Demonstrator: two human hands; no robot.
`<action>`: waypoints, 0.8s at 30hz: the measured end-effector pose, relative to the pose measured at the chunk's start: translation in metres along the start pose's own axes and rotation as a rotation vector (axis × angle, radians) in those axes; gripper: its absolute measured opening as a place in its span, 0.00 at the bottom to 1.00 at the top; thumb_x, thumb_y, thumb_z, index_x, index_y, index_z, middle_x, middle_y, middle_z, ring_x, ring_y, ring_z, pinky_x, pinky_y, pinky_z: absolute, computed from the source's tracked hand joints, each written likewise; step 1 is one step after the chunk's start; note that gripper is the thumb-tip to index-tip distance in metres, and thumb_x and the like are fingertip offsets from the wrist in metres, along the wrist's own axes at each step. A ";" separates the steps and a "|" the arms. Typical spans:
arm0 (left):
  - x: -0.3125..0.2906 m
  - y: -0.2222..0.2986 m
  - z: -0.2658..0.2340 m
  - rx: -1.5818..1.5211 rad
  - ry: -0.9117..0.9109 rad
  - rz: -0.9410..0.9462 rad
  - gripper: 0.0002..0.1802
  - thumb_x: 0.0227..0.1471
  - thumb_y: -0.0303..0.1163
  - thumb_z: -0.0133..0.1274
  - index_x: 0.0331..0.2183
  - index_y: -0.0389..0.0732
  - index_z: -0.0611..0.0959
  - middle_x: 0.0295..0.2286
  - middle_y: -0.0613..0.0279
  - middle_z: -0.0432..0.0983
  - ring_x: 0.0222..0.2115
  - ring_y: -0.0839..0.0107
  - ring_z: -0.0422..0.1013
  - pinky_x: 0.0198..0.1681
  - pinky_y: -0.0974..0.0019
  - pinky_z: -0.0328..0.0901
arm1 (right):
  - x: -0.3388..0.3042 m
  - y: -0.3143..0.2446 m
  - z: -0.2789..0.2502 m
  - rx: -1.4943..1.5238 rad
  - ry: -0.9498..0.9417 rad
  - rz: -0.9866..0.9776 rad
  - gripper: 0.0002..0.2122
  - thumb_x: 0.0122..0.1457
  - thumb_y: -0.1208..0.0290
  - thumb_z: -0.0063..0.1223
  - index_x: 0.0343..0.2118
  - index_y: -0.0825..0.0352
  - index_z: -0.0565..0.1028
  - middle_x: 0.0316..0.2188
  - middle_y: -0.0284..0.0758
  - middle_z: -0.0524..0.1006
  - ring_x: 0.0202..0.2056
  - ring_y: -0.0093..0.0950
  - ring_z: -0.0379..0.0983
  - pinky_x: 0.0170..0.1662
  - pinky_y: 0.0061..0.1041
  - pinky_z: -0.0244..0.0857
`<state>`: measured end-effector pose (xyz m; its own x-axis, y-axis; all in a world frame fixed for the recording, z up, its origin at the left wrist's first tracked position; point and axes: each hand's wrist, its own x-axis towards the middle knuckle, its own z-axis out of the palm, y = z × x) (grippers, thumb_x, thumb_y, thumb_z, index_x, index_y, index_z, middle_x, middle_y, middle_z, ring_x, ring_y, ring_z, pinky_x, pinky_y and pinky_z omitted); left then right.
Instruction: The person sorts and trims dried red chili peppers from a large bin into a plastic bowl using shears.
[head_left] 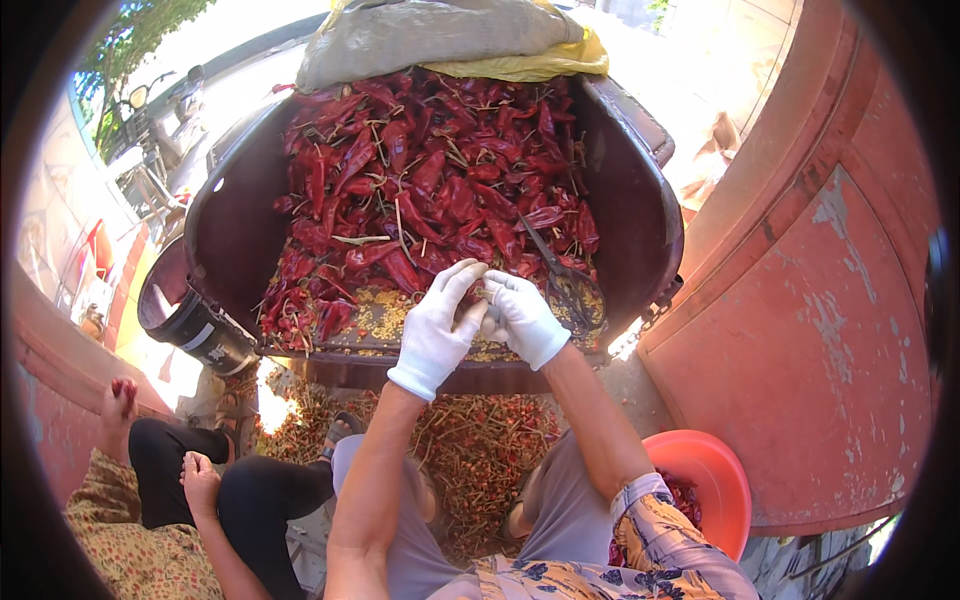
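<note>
Both my hands, in white gloves, meet over the front edge of a dark cart bed. My left hand and my right hand are closed fingertip to fingertip on a dried red chili pepper, mostly hidden by the fingers. Behind them lies a big heap of dried red chili peppers with pale stems. Loose yellow seeds cover the bed's front. To the right of my hands, a dark pair of scissors rests on the peppers and seeds.
Grey and yellow sacking covers the heap's far end. A black bucket hangs at the left. An orange-red basin with peppers stands by my right side. Stem scraps litter the ground. At lower left sits another person, holding peppers.
</note>
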<state>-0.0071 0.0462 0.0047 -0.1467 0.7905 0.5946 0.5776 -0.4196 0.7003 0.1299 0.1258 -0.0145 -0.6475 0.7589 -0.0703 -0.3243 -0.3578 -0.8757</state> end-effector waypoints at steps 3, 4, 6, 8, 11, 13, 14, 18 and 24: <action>-0.001 -0.007 -0.001 0.008 0.021 -0.063 0.21 0.50 0.25 0.56 0.48 0.39 0.77 0.39 0.59 0.76 0.29 0.76 0.74 0.31 0.74 0.68 | -0.007 -0.009 0.010 -0.338 0.118 -0.173 0.08 0.62 0.71 0.51 0.40 0.68 0.74 0.27 0.28 0.76 0.22 0.16 0.70 0.24 0.13 0.62; -0.001 -0.008 -0.002 0.001 0.017 -0.118 0.20 0.51 0.25 0.56 0.48 0.38 0.77 0.37 0.60 0.77 0.28 0.77 0.74 0.31 0.74 0.68 | -0.010 -0.012 0.020 -0.419 0.182 -0.305 0.08 0.61 0.72 0.52 0.41 0.69 0.75 0.28 0.28 0.76 0.24 0.16 0.71 0.27 0.13 0.64; -0.005 -0.014 -0.003 -0.040 0.034 -0.159 0.18 0.52 0.25 0.56 0.47 0.37 0.77 0.33 0.62 0.77 0.26 0.79 0.73 0.28 0.74 0.68 | -0.019 -0.017 0.031 -0.523 0.194 -0.470 0.10 0.58 0.77 0.55 0.43 0.70 0.75 0.34 0.29 0.76 0.32 0.16 0.71 0.36 0.15 0.66; -0.008 -0.020 -0.001 -0.054 0.025 -0.168 0.18 0.52 0.26 0.56 0.46 0.36 0.78 0.29 0.64 0.76 0.24 0.81 0.72 0.26 0.74 0.68 | -0.016 -0.012 0.029 -0.632 0.142 -0.612 0.10 0.56 0.79 0.56 0.42 0.69 0.76 0.35 0.30 0.75 0.32 0.17 0.71 0.37 0.16 0.67; -0.010 -0.016 0.001 -0.163 -0.015 -0.282 0.17 0.53 0.27 0.55 0.45 0.35 0.78 0.25 0.65 0.76 0.20 0.82 0.71 0.22 0.75 0.67 | -0.016 -0.009 0.027 -0.644 0.088 -0.690 0.08 0.55 0.82 0.56 0.38 0.69 0.76 0.36 0.32 0.75 0.34 0.18 0.71 0.38 0.17 0.67; -0.009 0.005 -0.001 -0.400 -0.020 -0.548 0.16 0.54 0.28 0.55 0.45 0.35 0.78 0.22 0.65 0.75 0.19 0.82 0.71 0.21 0.75 0.67 | -0.016 -0.010 0.028 -0.634 0.060 -0.698 0.07 0.55 0.83 0.56 0.37 0.70 0.76 0.35 0.32 0.75 0.35 0.18 0.71 0.38 0.18 0.67; -0.010 0.004 -0.001 -0.441 -0.037 -0.568 0.12 0.55 0.30 0.54 0.40 0.34 0.79 0.20 0.67 0.74 0.16 0.82 0.69 0.19 0.75 0.65 | -0.018 -0.011 0.030 -0.587 0.088 -0.605 0.06 0.56 0.81 0.55 0.36 0.69 0.76 0.33 0.31 0.74 0.32 0.17 0.70 0.35 0.17 0.65; -0.011 0.014 -0.009 -0.517 -0.173 -0.579 0.09 0.56 0.33 0.53 0.31 0.35 0.79 0.19 0.70 0.72 0.15 0.83 0.67 0.18 0.76 0.62 | -0.023 -0.016 0.037 -0.371 0.176 -0.317 0.04 0.61 0.72 0.51 0.34 0.66 0.74 0.22 0.24 0.72 0.19 0.10 0.61 0.21 0.13 0.54; -0.019 0.006 -0.012 -0.327 -0.183 -0.410 0.08 0.57 0.31 0.53 0.33 0.35 0.80 0.19 0.69 0.72 0.16 0.84 0.67 0.19 0.77 0.63 | -0.023 -0.011 0.021 0.071 -0.002 -0.061 0.04 0.63 0.71 0.49 0.36 0.65 0.72 0.22 0.26 0.72 0.16 0.10 0.57 0.16 0.13 0.48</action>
<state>-0.0109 0.0233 0.0023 -0.1485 0.9705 0.1900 0.2192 -0.1550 0.9633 0.1336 0.1003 0.0066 -0.6267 0.7791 -0.0168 -0.4113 -0.3490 -0.8420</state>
